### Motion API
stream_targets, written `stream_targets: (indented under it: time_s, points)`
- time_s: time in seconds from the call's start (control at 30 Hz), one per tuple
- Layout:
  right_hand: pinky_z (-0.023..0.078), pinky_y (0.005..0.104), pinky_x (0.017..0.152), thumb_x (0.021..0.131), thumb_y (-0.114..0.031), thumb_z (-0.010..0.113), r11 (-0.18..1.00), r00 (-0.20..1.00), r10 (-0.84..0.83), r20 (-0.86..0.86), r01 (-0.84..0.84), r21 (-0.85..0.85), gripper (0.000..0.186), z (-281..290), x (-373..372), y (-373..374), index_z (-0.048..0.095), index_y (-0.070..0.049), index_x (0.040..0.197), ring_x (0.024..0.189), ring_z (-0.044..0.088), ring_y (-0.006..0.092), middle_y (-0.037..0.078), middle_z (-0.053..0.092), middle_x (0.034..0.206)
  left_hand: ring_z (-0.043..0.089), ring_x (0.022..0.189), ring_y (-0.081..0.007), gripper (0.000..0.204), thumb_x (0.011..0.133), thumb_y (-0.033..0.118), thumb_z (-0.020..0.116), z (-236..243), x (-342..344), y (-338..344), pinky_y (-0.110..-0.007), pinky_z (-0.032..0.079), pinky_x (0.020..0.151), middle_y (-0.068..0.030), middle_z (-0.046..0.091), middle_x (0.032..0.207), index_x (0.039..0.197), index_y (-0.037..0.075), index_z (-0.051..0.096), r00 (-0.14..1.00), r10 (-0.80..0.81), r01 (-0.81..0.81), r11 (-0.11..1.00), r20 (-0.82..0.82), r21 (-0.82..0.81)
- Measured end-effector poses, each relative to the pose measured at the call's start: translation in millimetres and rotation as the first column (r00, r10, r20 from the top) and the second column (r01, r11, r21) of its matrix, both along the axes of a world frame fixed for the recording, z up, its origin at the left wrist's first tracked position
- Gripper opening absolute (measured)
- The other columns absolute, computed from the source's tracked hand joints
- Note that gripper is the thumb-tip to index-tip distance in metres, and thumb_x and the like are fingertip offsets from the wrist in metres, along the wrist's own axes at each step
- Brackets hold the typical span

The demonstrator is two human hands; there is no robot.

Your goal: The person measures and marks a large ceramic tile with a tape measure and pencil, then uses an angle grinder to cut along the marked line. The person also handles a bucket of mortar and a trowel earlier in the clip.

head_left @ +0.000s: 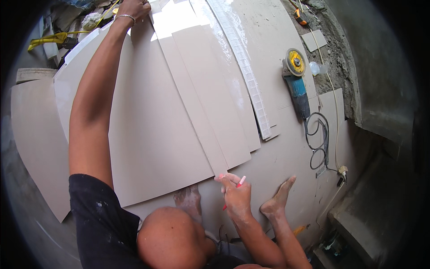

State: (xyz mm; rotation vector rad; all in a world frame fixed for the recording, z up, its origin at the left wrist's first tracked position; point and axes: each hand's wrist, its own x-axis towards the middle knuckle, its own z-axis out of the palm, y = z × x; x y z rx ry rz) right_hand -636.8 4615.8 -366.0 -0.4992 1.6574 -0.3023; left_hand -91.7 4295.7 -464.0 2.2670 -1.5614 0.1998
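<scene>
Stretched far forward, my left hand (134, 8) is closed at the far end of the large beige tiles; what its fingers grip, if anything, is too hard to see. My right hand (237, 197) is closed around a red marker with a white end (241, 181). Its fingertips touch the near end of a narrow tile strip (201, 121). This strip lies lengthwise between a wide tile (148, 134) on the left and another tile piece (224, 98) on the right. Bright light falls on the strip's far part.
An angle grinder (296, 85) with a coiled black cord lies on the right. Left of it runs a long whitish ribbed strip (244, 67). An orange tape measure (301, 17) and rubble lie far right; a yellow tool (49, 41) lies far left. My bare feet flank my right hand.
</scene>
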Motion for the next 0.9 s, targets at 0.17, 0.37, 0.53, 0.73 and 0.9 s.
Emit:
stream_targets:
  time_s: [0.17, 0.37, 0.53, 0.73, 0.9]
  points:
    - [0.035, 0.0194, 0.050, 0.097, -0.006, 0.076, 1.000, 0.999, -0.018, -0.029, 0.019, 0.015, 0.012, -9.2, -8.6, 27.6, 0.069, 0.003, 0.101, 0.060, 0.050, 0.0035, 0.009, 0.077, 0.092, 0.071, 0.066, -0.0349, 0.020, 0.073, 0.019, 0.069, 43.2, -28.1, 48.0, -0.043, 0.058, 0.064, -0.0216, 0.072, 0.073, 0.079, 0.003, 0.080, 0.983, -0.116, 0.101, 0.989, -0.140, -0.104]
    - [0.038, 0.0201, 0.051, 0.095, -0.002, 0.077, 0.980, 0.987, -0.145, -0.068, 0.134, -0.148, 0.014, -11.3, -60.6, 26.1, 0.066, -0.002, 0.104, 0.059, 0.051, 0.0047, 0.007, 0.074, 0.086, 0.074, 0.069, -0.0260, 0.028, 0.074, 0.023, 0.074, 85.9, -84.0, 42.9, -0.037, 0.060, 0.069, -0.0185, 0.077, 0.080, 0.089, 0.002, 0.083, 0.948, -0.139, 0.037, 0.943, -0.288, -0.331]
    - [0.037, 0.0210, 0.053, 0.094, -0.004, 0.077, 0.956, 0.953, -0.119, -0.277, 0.035, -0.292, 0.009, -5.2, -106.0, -30.4, 0.069, -0.001, 0.096, 0.060, 0.050, 0.0055, 0.007, 0.074, 0.084, 0.074, 0.081, -0.0405, 0.026, 0.076, 0.023, 0.064, 84.8, -134.7, -47.2, -0.046, 0.061, 0.078, -0.0272, 0.075, 0.089, 0.078, 0.001, 0.078, 0.972, -0.114, 0.126, 0.991, -0.204, 0.046]
    - [0.036, 0.0225, 0.054, 0.092, -0.006, 0.080, 0.984, 0.958, 0.030, -0.286, -0.079, -0.161, 0.012, -50.1, -111.2, -83.6, 0.070, 0.001, 0.087, 0.061, 0.051, 0.0065, 0.006, 0.073, 0.079, 0.073, 0.113, -0.0379, 0.040, 0.081, 0.031, 0.066, 48.5, -164.8, -120.4, -0.045, 0.059, 0.098, -0.0212, 0.076, 0.119, 0.110, 0.007, 0.081, 0.981, -0.059, 0.107, 0.960, -0.186, 0.260]
    - [0.038, 0.0231, 0.055, 0.093, -0.007, 0.079, 0.981, 0.957, -0.003, -0.291, -0.053, -0.185, 0.011, -67.2, -107.1, -86.7, 0.072, 0.000, 0.089, 0.061, 0.052, 0.0067, 0.008, 0.075, 0.083, 0.071, 0.120, -0.0321, 0.038, 0.081, 0.026, 0.068, 37.8, -177.4, -125.1, -0.043, 0.058, 0.099, -0.0155, 0.075, 0.125, 0.113, 0.011, 0.081, 0.965, 0.086, 0.016, 0.924, -0.249, 0.383]
